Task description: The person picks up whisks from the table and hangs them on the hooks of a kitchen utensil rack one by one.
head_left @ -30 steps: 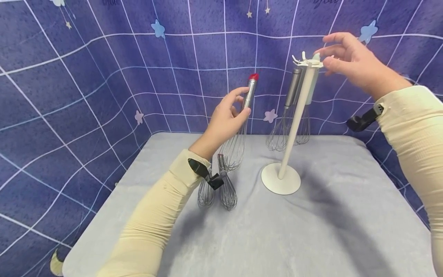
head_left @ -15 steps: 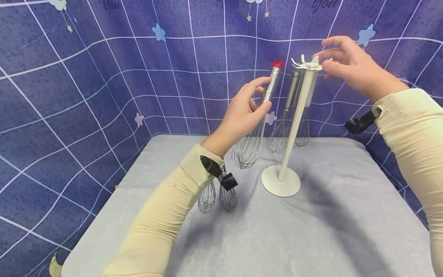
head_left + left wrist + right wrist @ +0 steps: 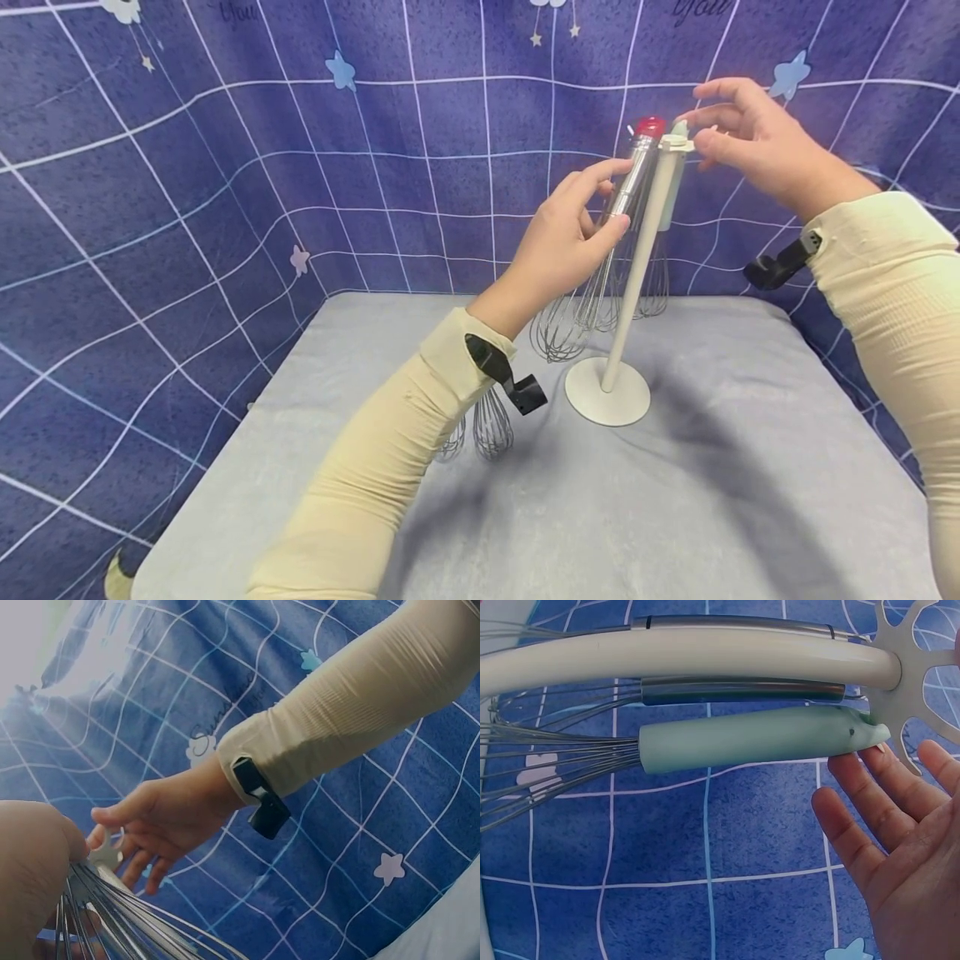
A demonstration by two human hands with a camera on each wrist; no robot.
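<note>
My left hand (image 3: 566,237) pinches a steel whisk (image 3: 630,187) with a red end cap by its handle, upright and slightly tilted, beside the top of a white stand (image 3: 633,283). In the left wrist view its wires (image 3: 124,915) fan out below that hand. From the stand's hooked top hang a whisk with a pale green handle (image 3: 742,740) and two steel-handled whisks (image 3: 742,691). My right hand (image 3: 765,137) is at the hooks (image 3: 907,675), fingers loosely extended, fingertips by the green handle's end. The held whisk partly covers the hooks in the head view.
Two small whisks (image 3: 492,427) lie on the grey-covered table (image 3: 637,517), partly hidden by my left forearm. The stand's round base (image 3: 607,400) rests on the table. A blue gridded curtain (image 3: 412,183) hangs behind and to the left.
My left hand has carried the red-capped whisk to the right and up, from above the small whisks to beside the stand's top. My right hand has stayed nearly still by the hooks.
</note>
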